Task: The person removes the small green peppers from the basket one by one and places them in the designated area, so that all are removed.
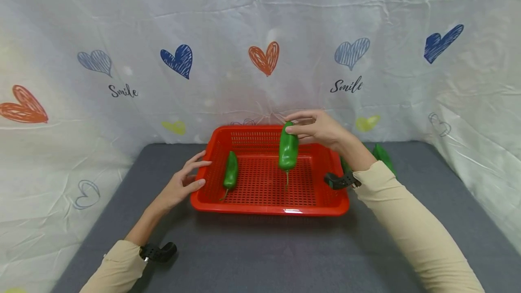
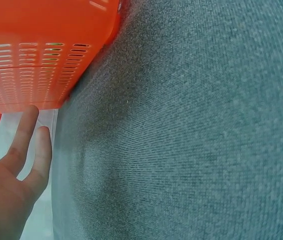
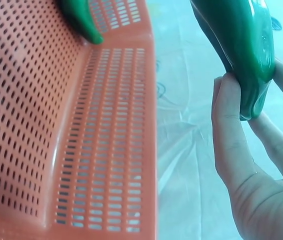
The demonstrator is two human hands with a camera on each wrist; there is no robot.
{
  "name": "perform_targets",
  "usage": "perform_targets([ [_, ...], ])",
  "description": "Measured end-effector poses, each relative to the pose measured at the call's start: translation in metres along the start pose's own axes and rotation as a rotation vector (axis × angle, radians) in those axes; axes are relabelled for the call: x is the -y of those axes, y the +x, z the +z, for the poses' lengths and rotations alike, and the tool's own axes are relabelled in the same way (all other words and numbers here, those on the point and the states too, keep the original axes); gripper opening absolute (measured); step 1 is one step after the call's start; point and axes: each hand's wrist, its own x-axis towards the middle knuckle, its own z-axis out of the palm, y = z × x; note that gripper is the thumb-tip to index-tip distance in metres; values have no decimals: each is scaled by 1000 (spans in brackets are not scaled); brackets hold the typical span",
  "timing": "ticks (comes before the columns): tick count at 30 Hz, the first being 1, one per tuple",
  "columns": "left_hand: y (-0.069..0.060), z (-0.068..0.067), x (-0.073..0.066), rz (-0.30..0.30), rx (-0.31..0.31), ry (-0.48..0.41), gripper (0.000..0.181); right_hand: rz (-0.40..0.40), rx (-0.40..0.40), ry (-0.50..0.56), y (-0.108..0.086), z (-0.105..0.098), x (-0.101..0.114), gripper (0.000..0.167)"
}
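A red plastic basket (image 1: 268, 210) with slotted walls stands on the grey table. Inside it, toward the left wall, lies one long green pepper (image 1: 231, 171). Above the basket my right hand (image 1: 321, 129) pinches another green pepper (image 1: 288, 148) by its blunt tip, and its stem hangs down. In the right wrist view, thumb and fingers press on both sides of this held pepper (image 3: 249, 45). My left hand (image 1: 181, 186) touches the basket's left rim, with its fingers spread and fairly straight; the left wrist view shows two fingers (image 2: 42, 150) extended beside the outer wall.
More green peppers (image 1: 382, 156) lie on the table to the right of the basket, partly hidden behind my right forearm. A white cloth (image 1: 224, 26) printed with hearts hangs behind the grey table (image 1: 252, 257) and along its sides.
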Motion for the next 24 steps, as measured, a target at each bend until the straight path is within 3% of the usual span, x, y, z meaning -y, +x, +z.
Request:
perform_targets([
  [13, 0, 0, 0, -24, -15, 18, 46, 3, -28, 6, -28, -37, -6, 45],
  [24, 0, 0, 2, -23, -19, 21, 46, 69, -88, -25, -59, -72, -12, 46],
])
